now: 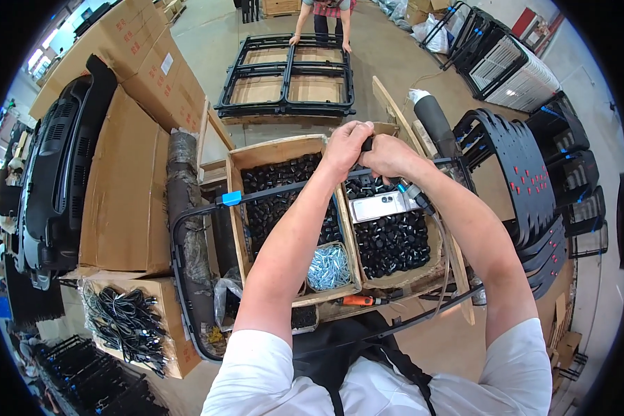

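- Black frame (270, 191) lies over wooden bins (277, 148), near bar at waist.
- Silver screws (329, 268) in near box.
- White phone (383, 206) on black caps (395, 249).
- Left hand (348, 147), right hand (394, 158) together above far bar, clamped on dark piece (367, 143), mostly hidden.
- Co-worker (329, 10) beyond.

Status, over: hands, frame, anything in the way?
Left hand, right hand: together at black frame's far bar, grip hidden. Small dark piece between them. Frame spans wooden bins. Possible obstacle: pale phone atop black caps.
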Demonstrator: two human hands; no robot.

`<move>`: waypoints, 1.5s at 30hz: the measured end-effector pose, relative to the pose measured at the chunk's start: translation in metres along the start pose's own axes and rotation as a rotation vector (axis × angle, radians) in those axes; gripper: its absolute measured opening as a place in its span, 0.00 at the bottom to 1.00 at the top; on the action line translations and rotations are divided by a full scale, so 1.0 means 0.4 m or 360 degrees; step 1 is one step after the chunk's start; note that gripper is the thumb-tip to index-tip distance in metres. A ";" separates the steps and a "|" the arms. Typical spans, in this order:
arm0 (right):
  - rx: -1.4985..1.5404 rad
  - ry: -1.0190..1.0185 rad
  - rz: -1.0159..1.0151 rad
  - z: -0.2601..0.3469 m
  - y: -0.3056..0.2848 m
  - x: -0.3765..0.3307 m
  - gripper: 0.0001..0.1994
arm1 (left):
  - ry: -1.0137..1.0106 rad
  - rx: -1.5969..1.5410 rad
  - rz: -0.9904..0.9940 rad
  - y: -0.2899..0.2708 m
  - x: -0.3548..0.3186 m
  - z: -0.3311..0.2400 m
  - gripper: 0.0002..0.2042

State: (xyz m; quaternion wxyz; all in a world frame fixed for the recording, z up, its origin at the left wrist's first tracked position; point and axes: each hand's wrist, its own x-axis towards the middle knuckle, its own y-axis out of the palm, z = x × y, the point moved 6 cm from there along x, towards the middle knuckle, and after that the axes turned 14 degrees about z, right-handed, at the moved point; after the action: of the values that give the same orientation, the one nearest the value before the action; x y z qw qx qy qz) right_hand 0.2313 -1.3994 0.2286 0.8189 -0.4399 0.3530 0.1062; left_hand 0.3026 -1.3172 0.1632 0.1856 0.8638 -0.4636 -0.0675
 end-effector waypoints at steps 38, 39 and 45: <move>0.0045 0.0171 -0.0031 -0.074 0.226 -0.550 0.19 | -0.0052 0.0129 0.0443 0.390 -0.389 -0.063 0.13; -0.0022 0.0245 -0.0020 -0.078 0.281 -0.602 0.21 | -0.0055 -0.0174 0.0503 0.430 -0.458 -0.022 0.13; -0.0076 0.0180 -0.0085 -0.186 0.558 -0.798 0.22 | -0.0366 -0.0491 0.0808 0.603 -0.721 0.160 0.10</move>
State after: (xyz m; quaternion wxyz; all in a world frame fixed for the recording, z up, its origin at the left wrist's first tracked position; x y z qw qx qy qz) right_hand -0.1454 -1.2831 0.2720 0.7895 -0.4738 0.3842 0.0677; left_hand -0.0648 -1.2164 0.1807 0.2718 0.6687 -0.6666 -0.1858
